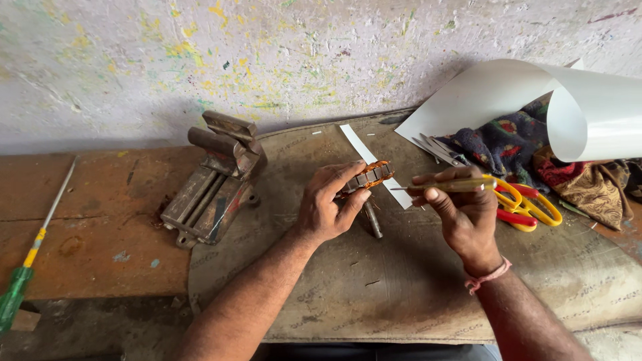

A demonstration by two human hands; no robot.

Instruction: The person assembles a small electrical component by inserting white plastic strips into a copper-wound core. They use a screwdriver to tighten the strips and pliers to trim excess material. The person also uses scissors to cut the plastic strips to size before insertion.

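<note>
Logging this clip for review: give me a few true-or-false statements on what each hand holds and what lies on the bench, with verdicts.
1. The left hand holds a small round copper-wound metal motor core. True.
2. The right hand holds the yellow-and-red-handled scissors. False: it holds a thin tool with an amber translucent handle; the scissors lie on the bench behind it.
3. A rusty metal bench vise sits left of the hands. True.
4. The green-handled screwdriver lies on the patterned cloth. False: it lies at the far left, on the brown bench.
5. A curled white sheet lies at upper right. True.
</note>
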